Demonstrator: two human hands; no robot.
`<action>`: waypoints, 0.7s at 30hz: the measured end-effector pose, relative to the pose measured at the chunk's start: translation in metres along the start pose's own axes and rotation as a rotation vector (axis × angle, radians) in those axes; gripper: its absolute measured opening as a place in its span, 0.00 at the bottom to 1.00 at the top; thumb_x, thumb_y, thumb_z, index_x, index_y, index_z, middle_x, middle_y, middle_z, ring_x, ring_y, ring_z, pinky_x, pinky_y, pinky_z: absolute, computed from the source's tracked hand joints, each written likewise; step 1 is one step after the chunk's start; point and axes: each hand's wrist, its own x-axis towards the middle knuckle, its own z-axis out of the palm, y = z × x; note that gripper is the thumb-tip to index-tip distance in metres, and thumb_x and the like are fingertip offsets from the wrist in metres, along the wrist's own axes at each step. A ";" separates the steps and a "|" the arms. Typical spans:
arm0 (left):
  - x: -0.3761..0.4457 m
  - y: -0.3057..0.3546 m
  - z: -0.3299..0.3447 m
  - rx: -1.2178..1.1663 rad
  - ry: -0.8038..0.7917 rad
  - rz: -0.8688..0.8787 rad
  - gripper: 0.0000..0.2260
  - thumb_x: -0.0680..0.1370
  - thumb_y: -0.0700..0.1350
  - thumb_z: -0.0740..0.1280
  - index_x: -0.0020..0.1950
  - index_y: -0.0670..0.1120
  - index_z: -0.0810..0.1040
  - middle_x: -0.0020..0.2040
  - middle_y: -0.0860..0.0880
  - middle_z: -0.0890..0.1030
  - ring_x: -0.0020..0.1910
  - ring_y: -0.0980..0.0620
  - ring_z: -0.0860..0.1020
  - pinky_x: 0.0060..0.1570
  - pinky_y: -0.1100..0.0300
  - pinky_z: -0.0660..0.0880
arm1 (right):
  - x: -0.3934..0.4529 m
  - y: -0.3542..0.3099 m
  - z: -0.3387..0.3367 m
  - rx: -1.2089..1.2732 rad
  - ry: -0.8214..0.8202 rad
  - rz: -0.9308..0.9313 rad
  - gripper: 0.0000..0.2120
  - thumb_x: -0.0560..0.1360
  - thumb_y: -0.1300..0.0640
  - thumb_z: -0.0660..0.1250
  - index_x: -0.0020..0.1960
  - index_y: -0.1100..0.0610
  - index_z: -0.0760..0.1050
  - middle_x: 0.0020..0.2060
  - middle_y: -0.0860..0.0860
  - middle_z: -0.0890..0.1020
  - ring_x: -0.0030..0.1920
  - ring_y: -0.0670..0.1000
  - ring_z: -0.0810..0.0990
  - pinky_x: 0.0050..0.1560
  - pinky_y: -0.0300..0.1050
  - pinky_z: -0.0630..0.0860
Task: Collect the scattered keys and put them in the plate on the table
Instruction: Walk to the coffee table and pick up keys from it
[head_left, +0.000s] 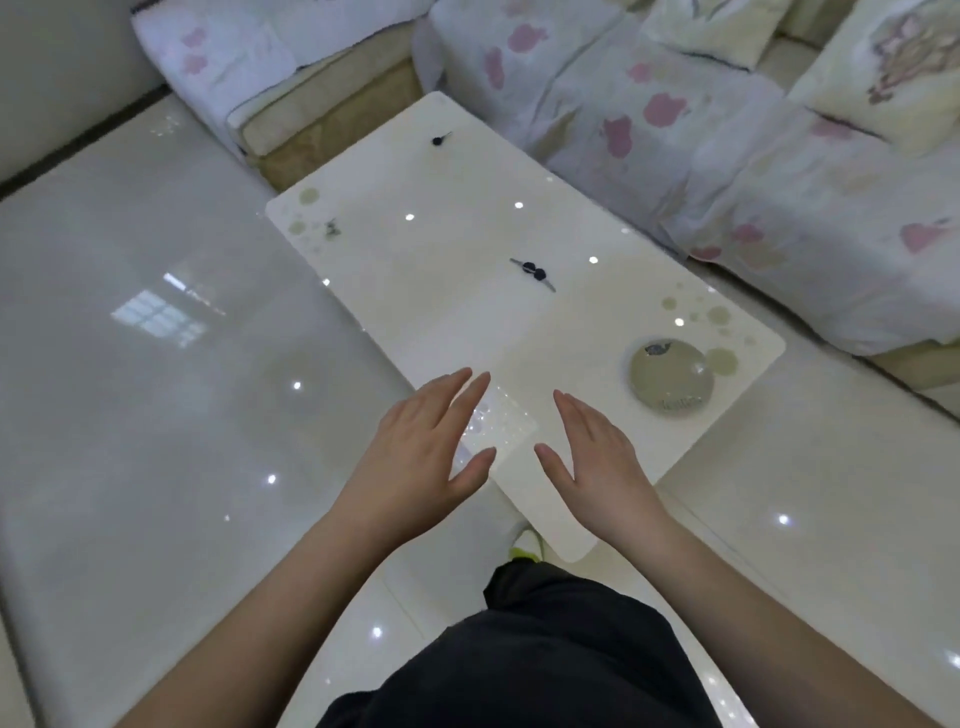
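A white glossy table (457, 322) carries scattered keys. One black-headed key (440, 140) lies near the far end. Two black-headed keys (534, 272) lie together near the middle. A small metal key bunch (331, 228) rests by the left edge. A grey-green round plate (670, 376) sits at the near right corner, with a small dark thing at its far rim. My left hand (421, 441) and my right hand (597, 457) hover flat over the near end of the table, fingers apart, holding nothing.
A sofa with a flower-printed cover (727, 156) runs along the table's right side and far end, with cushions (893, 67) on it. Shiny tiled floor (156, 364) spreads to the left. My dark trousers and a shoe (527, 545) show below the table's near corner.
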 end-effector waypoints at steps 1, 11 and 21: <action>0.013 -0.002 -0.005 0.004 -0.010 0.032 0.30 0.78 0.59 0.56 0.78 0.51 0.54 0.76 0.49 0.63 0.73 0.50 0.62 0.70 0.51 0.62 | 0.006 0.000 -0.001 0.014 0.015 0.029 0.31 0.79 0.41 0.51 0.77 0.53 0.51 0.76 0.51 0.61 0.75 0.50 0.58 0.72 0.47 0.54; 0.106 -0.033 -0.023 0.009 -0.093 0.315 0.29 0.79 0.55 0.60 0.77 0.50 0.55 0.76 0.48 0.62 0.74 0.49 0.61 0.70 0.52 0.60 | 0.043 -0.012 -0.006 0.088 0.185 0.267 0.31 0.79 0.40 0.51 0.77 0.52 0.51 0.76 0.50 0.61 0.74 0.51 0.59 0.71 0.47 0.54; 0.205 -0.148 -0.032 -0.024 -0.213 0.570 0.28 0.79 0.54 0.59 0.77 0.48 0.56 0.76 0.45 0.63 0.74 0.46 0.61 0.69 0.49 0.62 | 0.134 -0.091 0.038 0.112 0.326 0.535 0.31 0.79 0.40 0.51 0.77 0.51 0.50 0.76 0.50 0.60 0.74 0.51 0.59 0.72 0.46 0.54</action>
